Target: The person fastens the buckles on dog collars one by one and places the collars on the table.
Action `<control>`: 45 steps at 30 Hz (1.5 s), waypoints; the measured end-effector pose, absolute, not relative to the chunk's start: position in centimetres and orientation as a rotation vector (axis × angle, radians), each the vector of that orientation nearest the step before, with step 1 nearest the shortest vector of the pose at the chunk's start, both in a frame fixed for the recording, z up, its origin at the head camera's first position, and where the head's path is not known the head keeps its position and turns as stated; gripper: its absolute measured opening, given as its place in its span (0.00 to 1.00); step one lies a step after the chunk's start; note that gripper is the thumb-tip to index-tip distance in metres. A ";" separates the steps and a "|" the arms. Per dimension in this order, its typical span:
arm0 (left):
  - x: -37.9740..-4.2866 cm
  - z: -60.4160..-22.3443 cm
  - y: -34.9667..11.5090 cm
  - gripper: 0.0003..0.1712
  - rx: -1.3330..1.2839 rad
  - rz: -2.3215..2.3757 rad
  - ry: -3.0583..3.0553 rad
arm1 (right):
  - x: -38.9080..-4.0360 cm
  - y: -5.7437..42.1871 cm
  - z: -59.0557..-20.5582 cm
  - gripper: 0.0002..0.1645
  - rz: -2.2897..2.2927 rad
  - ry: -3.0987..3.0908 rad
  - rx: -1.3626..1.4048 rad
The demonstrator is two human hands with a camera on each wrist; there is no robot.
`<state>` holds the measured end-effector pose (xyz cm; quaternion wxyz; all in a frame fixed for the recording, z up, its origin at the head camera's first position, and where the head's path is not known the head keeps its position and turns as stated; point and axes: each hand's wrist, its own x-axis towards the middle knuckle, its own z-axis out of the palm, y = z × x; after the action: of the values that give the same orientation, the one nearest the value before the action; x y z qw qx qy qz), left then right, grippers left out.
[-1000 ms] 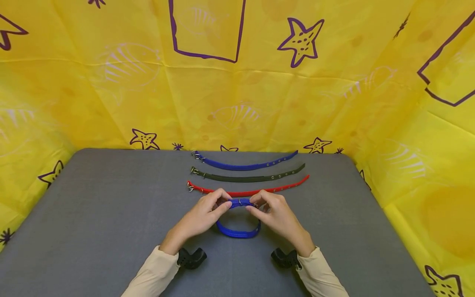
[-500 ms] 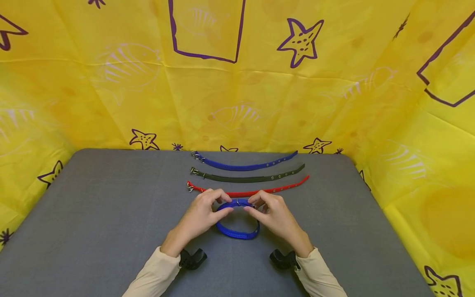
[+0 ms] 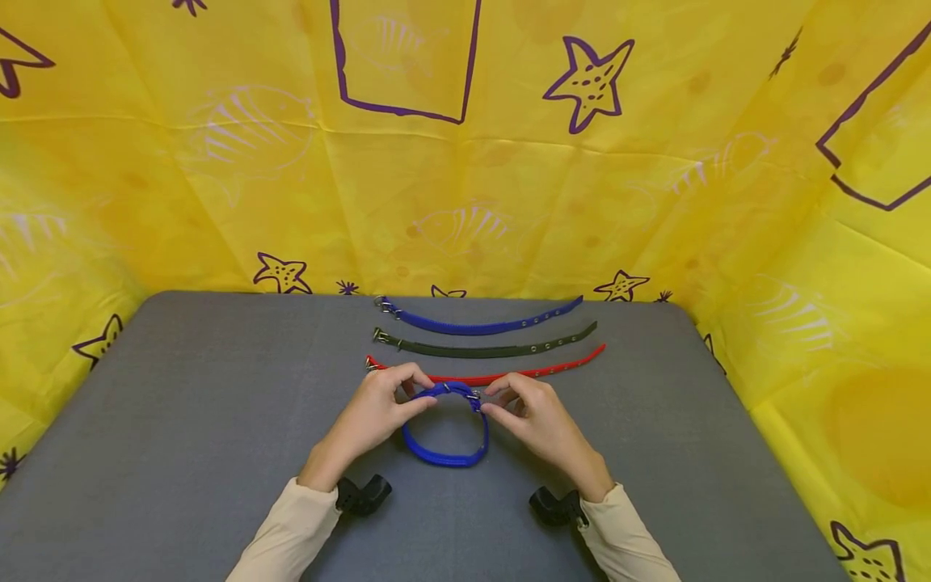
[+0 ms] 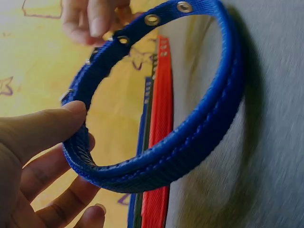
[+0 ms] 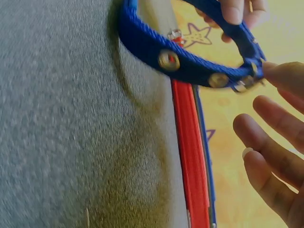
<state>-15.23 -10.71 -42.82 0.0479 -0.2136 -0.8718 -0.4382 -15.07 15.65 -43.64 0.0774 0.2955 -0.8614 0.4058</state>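
Now the left hand point(image 3: 372, 406) pinches the looped blue collar point(image 3: 445, 461), which reaches back between both hands; the right hand point(image 3: 534, 410), fingers parted, is beside the buckle point(image 3: 474, 399), contact unclear.

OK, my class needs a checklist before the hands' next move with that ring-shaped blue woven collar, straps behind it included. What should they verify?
1. Left grip holding the ring-shaped blue woven collar: ok, it pinches the band.
2. Right grip touching the collar's small metal buckle: cannot tell; it is right beside it.
3. Collar closed into a ring: ok.
4. Buckle prong seated in a metal eyelet: cannot tell, too small and blurred.
5. Collar released: not ok, the left hand holds it.
6. Long red fabric strap, long dark green fabric strap and long blue fabric strap lying apart on the grey table: ok.
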 end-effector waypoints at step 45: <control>-17.0 -44.4 -25.3 0.07 -0.221 -1.082 -2.879 | -19.0 25.2 -46.6 0.25 1.100 -2.736 0.492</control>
<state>-17.03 -25.33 -44.40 0.0291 -0.0717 -0.9333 -0.3507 -19.01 25.22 -46.64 0.0759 0.1641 -0.9126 0.3668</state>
